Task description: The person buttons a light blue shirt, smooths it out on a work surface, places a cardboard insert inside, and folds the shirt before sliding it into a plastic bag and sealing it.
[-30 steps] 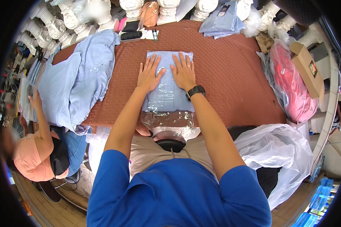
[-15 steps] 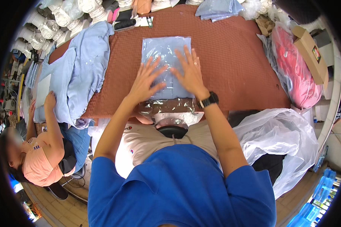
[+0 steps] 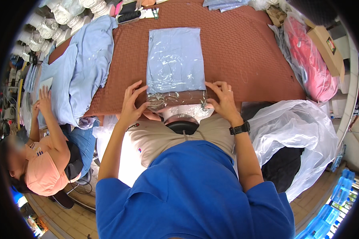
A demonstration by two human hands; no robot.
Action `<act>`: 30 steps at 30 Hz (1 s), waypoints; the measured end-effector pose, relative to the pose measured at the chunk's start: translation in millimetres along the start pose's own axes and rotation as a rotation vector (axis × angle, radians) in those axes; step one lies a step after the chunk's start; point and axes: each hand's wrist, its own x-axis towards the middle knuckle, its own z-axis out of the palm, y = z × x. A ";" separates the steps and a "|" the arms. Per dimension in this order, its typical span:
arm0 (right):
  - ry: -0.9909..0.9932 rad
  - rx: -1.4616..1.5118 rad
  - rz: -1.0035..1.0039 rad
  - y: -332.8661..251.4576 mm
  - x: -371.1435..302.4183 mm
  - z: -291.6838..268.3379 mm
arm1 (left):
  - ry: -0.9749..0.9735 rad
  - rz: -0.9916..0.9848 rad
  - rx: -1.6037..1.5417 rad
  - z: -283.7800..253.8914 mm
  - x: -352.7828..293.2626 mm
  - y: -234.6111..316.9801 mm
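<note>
A folded light-blue garment (image 3: 175, 59) lies flat inside a clear plastic bag (image 3: 175, 98) on the brown table. The bag's loose, unfilled end reaches over the near table edge toward my lap. At the bag's left edge is my left hand (image 3: 132, 102), thumb and fingers apart, with fingertips at its side and near the loose end's corner. Opposite it, my right hand (image 3: 226, 102) has its fingertips along the right edge, thumb by the other corner of the flap. Both hands look open, their fingers spread rather than closed on the film.
Loose light-blue garments (image 3: 85, 59) cover the table's left, where a seated co-worker (image 3: 48, 159) works. At right lie a bagged red bundle (image 3: 307, 55) and a cardboard box (image 3: 327, 49). White plastic sheeting (image 3: 295, 131) sits beside my right arm. A black spool (image 3: 129, 16) lies at the back.
Both hands have left the top of the bagged garment, moving apart and toward me to the bag's near side edges. The co-worker's hands have shifted too.
</note>
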 end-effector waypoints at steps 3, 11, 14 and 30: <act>0.097 -0.025 -0.078 -8.8 -4.2 19.3 | 0.083 0.122 0.137 10.7 4.7 -0.4; 0.278 -0.012 -0.220 -0.3 -8.1 34.7 | 0.137 0.380 0.151 14.5 2.6 -10.4; 0.316 0.098 -0.248 -6.7 -3.4 34.2 | 0.109 0.388 0.187 16.3 3.0 -5.8; 0.317 0.168 -0.185 2.9 7.5 33.6 | 0.185 0.169 0.014 28.3 2.0 -9.4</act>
